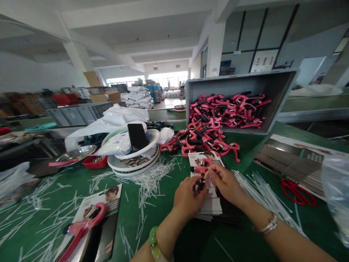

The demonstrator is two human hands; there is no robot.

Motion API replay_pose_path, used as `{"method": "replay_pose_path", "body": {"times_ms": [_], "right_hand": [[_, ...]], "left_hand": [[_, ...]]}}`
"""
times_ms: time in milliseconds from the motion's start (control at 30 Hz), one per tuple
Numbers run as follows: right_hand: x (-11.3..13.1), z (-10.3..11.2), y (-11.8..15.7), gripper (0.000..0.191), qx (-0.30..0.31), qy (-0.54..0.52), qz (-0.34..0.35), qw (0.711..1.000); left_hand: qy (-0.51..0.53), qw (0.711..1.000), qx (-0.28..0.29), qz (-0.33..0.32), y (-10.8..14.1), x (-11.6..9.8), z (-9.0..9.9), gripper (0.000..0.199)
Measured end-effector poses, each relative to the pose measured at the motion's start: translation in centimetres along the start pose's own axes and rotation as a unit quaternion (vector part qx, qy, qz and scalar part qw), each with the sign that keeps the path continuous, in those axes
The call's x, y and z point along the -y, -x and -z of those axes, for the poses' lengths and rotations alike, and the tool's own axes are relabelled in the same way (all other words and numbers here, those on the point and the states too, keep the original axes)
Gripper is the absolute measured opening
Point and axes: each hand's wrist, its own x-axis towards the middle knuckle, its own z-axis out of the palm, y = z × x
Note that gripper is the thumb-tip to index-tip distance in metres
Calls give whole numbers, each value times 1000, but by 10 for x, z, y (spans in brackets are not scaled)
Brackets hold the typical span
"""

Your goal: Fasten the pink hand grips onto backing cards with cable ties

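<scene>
My left hand (189, 197) and my right hand (223, 183) meet over a pink-and-black hand grip exerciser (200, 170), holding it against a printed card (203, 159). My fingers hide much of the grip. My right fingertips pinch something thin at it, too small to name. Beneath my hands lies a stack of cards (211, 205). Thin white plastic strips (257, 194) lie to my right. A loose heap of pink grips (203, 140) sits just beyond my hands. A finished-looking grip on its card (88, 225) lies at lower left.
A tilted grey crate (240, 82) holds many more pink grips. Left of it, stacked white bowls (133, 163) carry metal parts and a black phone (137, 137). Red scissors (298, 193) lie at right beside a stack of cards (289, 167) on the green table (163, 225).
</scene>
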Motion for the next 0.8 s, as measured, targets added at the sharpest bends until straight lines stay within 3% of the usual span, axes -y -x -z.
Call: {"method": "replay_pose_path", "body": {"times_ms": [100,200,433,500,633,800], "right_hand": [[0,2,-1,21,47,10,38,998],[-2,3,6,18,64,85,102,989],[3,3,26,20,87,255,220,937],[5,-1,32,20,72,268,197,940],[7,-5,41,20,15,203,71,977],[7,-2,39,18,1,110,46,993]], "left_hand": [[13,999,2,45,-1,7,-1,32],[26,997,-17,65,-3,11,-2,31],[31,994,-27,104,-1,8,-5,24],[19,994,-31,105,1,6,-5,23],[-28,995,-31,96,3,-1,-4,26],[-63,993,-1,97,-5,-9,-8,35]]}}
